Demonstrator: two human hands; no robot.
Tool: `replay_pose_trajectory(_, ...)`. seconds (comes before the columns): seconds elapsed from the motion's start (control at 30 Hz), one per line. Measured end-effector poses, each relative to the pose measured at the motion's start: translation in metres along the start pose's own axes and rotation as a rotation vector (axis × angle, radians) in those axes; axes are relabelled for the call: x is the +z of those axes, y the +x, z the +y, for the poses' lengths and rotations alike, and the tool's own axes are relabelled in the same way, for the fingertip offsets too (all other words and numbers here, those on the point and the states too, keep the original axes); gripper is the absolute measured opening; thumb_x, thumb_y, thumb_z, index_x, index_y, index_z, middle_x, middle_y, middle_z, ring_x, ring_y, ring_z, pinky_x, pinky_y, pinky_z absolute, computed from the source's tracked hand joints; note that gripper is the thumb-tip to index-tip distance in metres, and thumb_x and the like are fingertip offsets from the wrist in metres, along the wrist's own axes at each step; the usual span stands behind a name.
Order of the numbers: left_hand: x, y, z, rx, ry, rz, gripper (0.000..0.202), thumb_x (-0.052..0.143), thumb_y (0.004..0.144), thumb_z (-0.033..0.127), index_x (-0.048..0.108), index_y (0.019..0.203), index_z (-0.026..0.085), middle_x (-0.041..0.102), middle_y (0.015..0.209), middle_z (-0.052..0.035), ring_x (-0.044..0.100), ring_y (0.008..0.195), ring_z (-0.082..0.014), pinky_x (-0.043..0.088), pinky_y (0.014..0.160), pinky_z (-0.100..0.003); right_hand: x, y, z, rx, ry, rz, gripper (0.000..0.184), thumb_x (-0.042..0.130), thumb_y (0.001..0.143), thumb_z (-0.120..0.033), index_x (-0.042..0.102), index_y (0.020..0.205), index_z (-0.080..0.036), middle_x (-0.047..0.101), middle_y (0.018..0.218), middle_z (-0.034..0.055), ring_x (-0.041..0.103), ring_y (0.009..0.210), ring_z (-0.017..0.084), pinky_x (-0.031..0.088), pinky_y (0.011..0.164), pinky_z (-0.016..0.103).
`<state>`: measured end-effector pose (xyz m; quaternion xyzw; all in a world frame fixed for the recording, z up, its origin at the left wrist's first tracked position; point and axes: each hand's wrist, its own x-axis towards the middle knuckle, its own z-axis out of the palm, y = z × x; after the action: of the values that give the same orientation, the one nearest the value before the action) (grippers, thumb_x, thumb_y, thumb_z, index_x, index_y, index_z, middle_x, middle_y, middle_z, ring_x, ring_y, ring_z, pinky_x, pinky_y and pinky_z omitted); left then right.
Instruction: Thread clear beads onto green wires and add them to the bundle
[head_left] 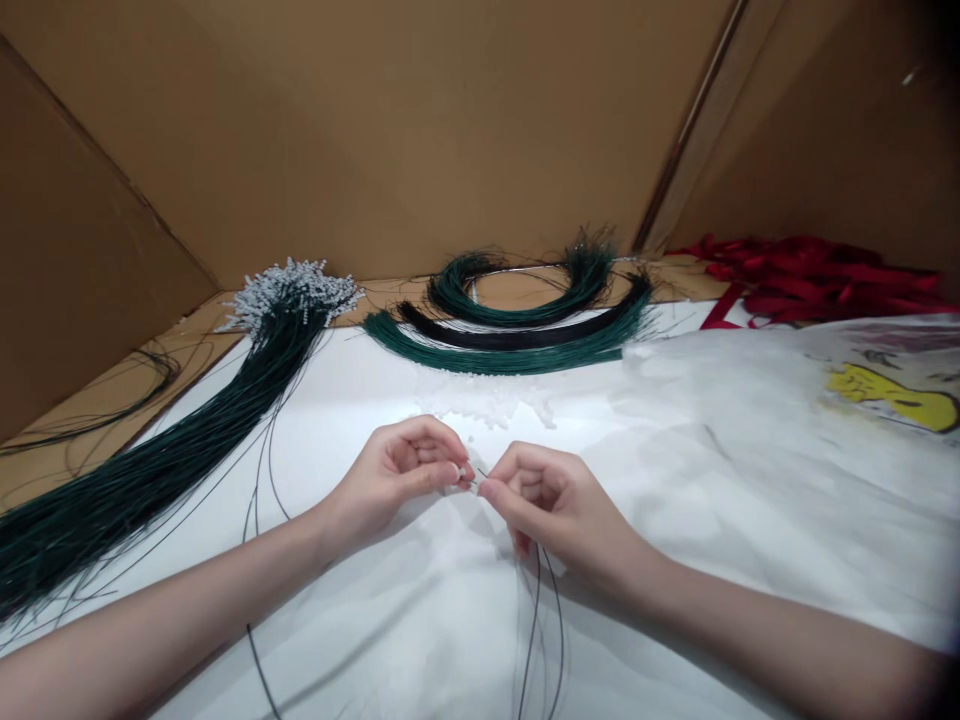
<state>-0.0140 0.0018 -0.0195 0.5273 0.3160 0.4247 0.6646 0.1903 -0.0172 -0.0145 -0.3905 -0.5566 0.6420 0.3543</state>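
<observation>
My left hand (394, 468) is closed in a pinch near the middle of the white sheet, with a tiny white bead (463, 470) between thumb and fingertip. Facing it, my right hand (562, 500) pinches thin dark cords (537, 620); a short tip pokes out toward the bead, and two long lengths hang below the palm. Whether the tip has entered the bead is too small to tell. Just beyond both hands lie loose white beads (487, 395). At the left, a thick bundle of dark green cords (217, 420) ends in a cluster of white beaded tips (292, 292).
Curved bundles of green and black cords (517, 335) lie behind the loose beads. Red ribbon (817, 280) is heaped at the far right, near clear plastic with a yellow print (892, 397). Cardboard walls (420, 130) enclose the back and sides of the white sheet (420, 640).
</observation>
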Motion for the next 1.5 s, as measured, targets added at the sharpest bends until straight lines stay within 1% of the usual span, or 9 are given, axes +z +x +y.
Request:
replay_pose_trajectory(0.13, 0.0008, -0.0003, 0.0003, -0.009, 0.01, -0.006, 0.008, 0.075, 0.082, 0.012, 0.07, 0.088, 0.014, 0.075, 0.081, -0.0022, 0.07, 0.075, -0.0088, 0.056, 0.072, -0.016, 0.0013, -0.0004, -0.0008, 0.006, 0.022, 0.004, 0.027, 0.07, 0.086, -0.038, 0.058, 0.075, -0.016, 0.049, 0.049, -0.0076, 0.049, 0.042, 0.004, 0.036, 0.039, 0.014)
replay_pose_trajectory(0.27, 0.001, 0.0004, 0.0001, -0.009, 0.005, -0.006, 0.008, 0.075, 0.081, 0.011, 0.07, 0.088, 0.014, 0.075, 0.081, -0.002, 0.07, 0.075, -0.0088, 0.056, 0.072, -0.016, 0.0018, -0.0003, 0.0001, 0.005, 0.02, 0.012, 0.023, 0.068, 0.087, -0.033, 0.059, 0.075, -0.015, 0.049, 0.049, -0.0076, 0.048, 0.041, 0.004, 0.036, 0.04, 0.013)
replay_pose_trajectory(0.4, 0.0009, 0.0007, -0.0001, -0.011, -0.001, -0.01, 0.009, 0.075, 0.081, 0.011, 0.07, 0.087, 0.014, 0.074, 0.081, -0.0019, 0.071, 0.076, -0.0091, 0.056, 0.073, -0.017, 0.0018, -0.0008, 0.0001, 0.013, 0.037, 0.014, 0.021, 0.069, 0.085, -0.029, 0.058, 0.074, -0.016, 0.048, 0.05, -0.0077, 0.049, 0.041, 0.004, 0.034, 0.038, 0.014)
replay_pose_trajectory(0.6, 0.0015, 0.0005, -0.0001, -0.007, 0.015, -0.008, 0.008, 0.076, 0.081, 0.013, 0.07, 0.087, 0.014, 0.074, 0.08, -0.0018, 0.07, 0.075, -0.0088, 0.055, 0.072, -0.016, 0.0024, -0.0009, -0.001, 0.015, 0.001, 0.032, 0.015, 0.066, 0.085, -0.022, 0.059, 0.074, -0.015, 0.049, 0.048, -0.0078, 0.048, 0.041, 0.005, 0.035, 0.042, 0.015)
replay_pose_trajectory(1.0, 0.0054, -0.0002, 0.0006, -0.01, 0.136, 0.066, 0.009, 0.078, 0.079, 0.018, 0.07, 0.083, 0.014, 0.072, 0.078, -0.0033, 0.068, 0.073, -0.0119, 0.053, 0.069, -0.021, 0.0014, -0.0023, -0.0003, 0.014, -0.038, 0.036, 0.016, 0.065, 0.084, -0.023, 0.057, 0.072, -0.016, 0.048, 0.049, -0.0075, 0.047, 0.042, 0.006, 0.035, 0.043, 0.018)
replay_pose_trajectory(1.23, 0.006, -0.0011, 0.0037, 0.015, 0.286, 0.052, 0.002, 0.075, 0.079, 0.016, 0.074, 0.077, 0.014, 0.071, 0.078, -0.0046, 0.065, 0.074, -0.0134, 0.052, 0.07, -0.023, 0.001, -0.003, 0.003, 0.012, -0.049, 0.03, 0.018, 0.066, 0.085, -0.026, 0.058, 0.073, -0.017, 0.05, 0.051, -0.0068, 0.049, 0.042, 0.006, 0.035, 0.041, 0.017)
replay_pose_trajectory(1.37, 0.008, -0.0006, 0.0042, 0.009, 0.25, 0.059, 0.002, 0.076, 0.078, 0.014, 0.074, 0.078, 0.014, 0.071, 0.077, -0.0035, 0.066, 0.072, -0.0122, 0.053, 0.068, -0.022, 0.0013, -0.0042, 0.0026, 0.005, -0.069, 0.041, 0.016, 0.066, 0.084, -0.023, 0.059, 0.072, -0.016, 0.051, 0.048, -0.0068, 0.05, 0.041, 0.006, 0.035, 0.042, 0.017)
replay_pose_trajectory(1.5, 0.0095, 0.0, 0.0045, 0.005, 0.182, 0.074, 0.007, 0.077, 0.076, 0.01, 0.073, 0.08, 0.014, 0.071, 0.077, -0.0018, 0.068, 0.071, -0.0108, 0.055, 0.068, -0.02, 0.0009, -0.0036, 0.0018, -0.011, -0.074, 0.036, 0.015, 0.067, 0.084, -0.022, 0.059, 0.072, -0.016, 0.052, 0.047, -0.0064, 0.049, 0.041, 0.006, 0.036, 0.042, 0.017)
